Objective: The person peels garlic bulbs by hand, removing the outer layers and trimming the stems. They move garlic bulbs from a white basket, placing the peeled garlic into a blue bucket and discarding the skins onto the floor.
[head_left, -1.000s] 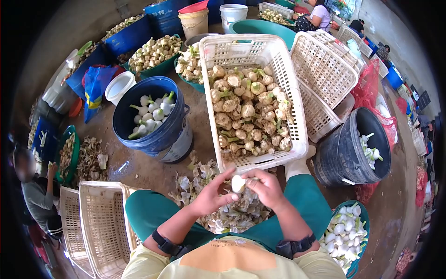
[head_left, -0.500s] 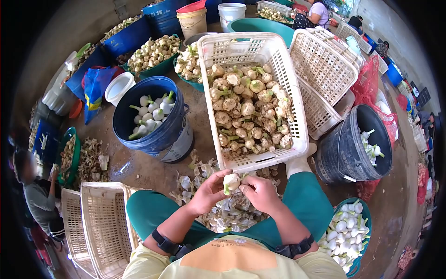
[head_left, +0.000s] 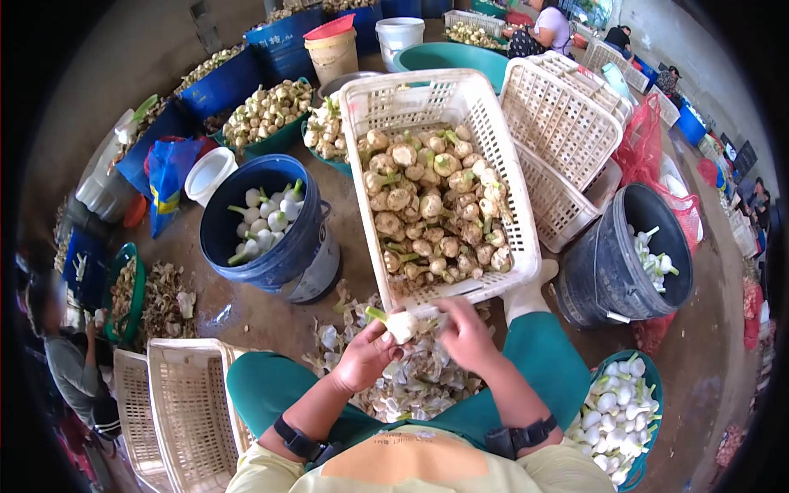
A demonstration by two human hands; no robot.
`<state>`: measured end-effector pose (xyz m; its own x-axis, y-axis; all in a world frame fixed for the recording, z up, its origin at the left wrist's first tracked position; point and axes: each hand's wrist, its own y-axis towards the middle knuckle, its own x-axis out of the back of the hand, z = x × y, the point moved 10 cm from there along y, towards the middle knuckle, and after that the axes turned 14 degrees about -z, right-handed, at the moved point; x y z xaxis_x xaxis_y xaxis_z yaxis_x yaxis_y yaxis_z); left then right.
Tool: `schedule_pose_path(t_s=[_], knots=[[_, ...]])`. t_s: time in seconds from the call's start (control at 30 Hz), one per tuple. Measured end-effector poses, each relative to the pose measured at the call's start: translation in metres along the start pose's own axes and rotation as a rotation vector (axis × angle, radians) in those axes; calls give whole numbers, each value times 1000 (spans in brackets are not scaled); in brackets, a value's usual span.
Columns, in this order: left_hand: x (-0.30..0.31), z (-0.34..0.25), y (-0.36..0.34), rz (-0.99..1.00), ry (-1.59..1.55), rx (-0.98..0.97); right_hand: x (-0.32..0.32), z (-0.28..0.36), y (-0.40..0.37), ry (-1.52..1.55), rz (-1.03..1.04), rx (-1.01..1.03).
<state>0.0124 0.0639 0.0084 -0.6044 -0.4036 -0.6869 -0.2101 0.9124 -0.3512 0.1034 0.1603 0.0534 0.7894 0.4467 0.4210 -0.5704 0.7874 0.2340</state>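
A garlic bulb (head_left: 401,326), whitish with a short green stem pointing up and left, is held in the fingers of my left hand (head_left: 367,355). My right hand (head_left: 468,335) is just right of the bulb, apart from it, fingers curled and smeared by motion; whether they hold anything does not show. Beyond both hands stands a white plastic crate (head_left: 527,238) with many brownish unpeeled garlic bulbs (head_left: 431,197). Below them, loose garlic skins (head_left: 415,382) cover the floor between my knees.
A blue bucket (head_left: 316,267) of white bulbs stands left, a dark bucket (head_left: 588,275) with more at right. A green basin of peeled garlic (head_left: 616,415) is by my right knee. Empty crates (head_left: 185,411) stand lower left; stacked crates (head_left: 563,115) upper right. A person (head_left: 74,361) sits far left.
The bulb has turned in my left hand; its stem now points up and left instead of down. My right hand has moved off the bulb to the right.
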Motion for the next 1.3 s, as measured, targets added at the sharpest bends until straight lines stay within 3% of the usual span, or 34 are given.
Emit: schedule_pose_path(t_s=[0.03,0.07,0.13,0.2,0.23,0.3,0.33,0.4,0.47,0.5,0.53,0.6,0.63,0.67,0.73,0.8,0.9,0.97,1.0,1.07,1.1,1.13,1.2,1.23,1.3], knots=[[5,2,2,-80,108,-16,-5,29,-4,4,61,231],[6,7,3,-79,104,-16,-18,45,-9,-40,153,332],[10,18,9,-108,285,-15,-30,26,-3,5,187,256],[10,18,11,-87,247,-32,-8,-3,17,189,156,-63],[13,16,12,-118,269,-26,12,-36,33,393,48,-143],[23,16,13,-162,271,-13,107,-26,63,729,-334,-103],[26,17,16,-159,323,-16,155,-36,75,846,-442,11],[32,14,22,-159,362,-23,207,-14,81,1366,-537,196],[31,14,26,-144,422,-2,186,-78,106,1080,-682,-87],[33,12,28,-169,432,24,154,-123,129,666,-619,-293],[35,11,32,-170,423,21,101,-147,136,311,-369,-452],[41,9,38,-187,448,-1,-3,-184,140,-509,288,-393],[44,10,40,-199,437,15,-36,-226,128,-893,534,-468],[47,11,40,-202,444,19,-58,-214,119,-1048,715,-375],[54,14,40,-202,445,27,-87,-261,121,-1064,684,-407],[54,11,38,-208,437,43,-103,-263,124,-1146,826,-312],[56,8,33,-221,403,44,-81,-192,119,-926,811,-440],[60,5,34,-228,521,-45,-69,-138,105,-534,667,-409],[57,-4,32,-248,723,-163,-61,-99,95,-338,585,-408],[41,-18,22,-286,550,-273,-58,-59,71,-18,449,-178],[31,-21,21,-200,538,-290,-56,-36,56,84,462,-222],[27,-21,19,-131,600,-363,-58,-24,39,226,474,-270],[7,-42,-2,-63,833,-723,-62,-17,21,693,312,-509],[4,-46,-7,-62,841,-723,-65,-10,17,710,286,-509],[-9,-62,-26,-154,1121,-950,-70,-9,9,701,199,-495]])
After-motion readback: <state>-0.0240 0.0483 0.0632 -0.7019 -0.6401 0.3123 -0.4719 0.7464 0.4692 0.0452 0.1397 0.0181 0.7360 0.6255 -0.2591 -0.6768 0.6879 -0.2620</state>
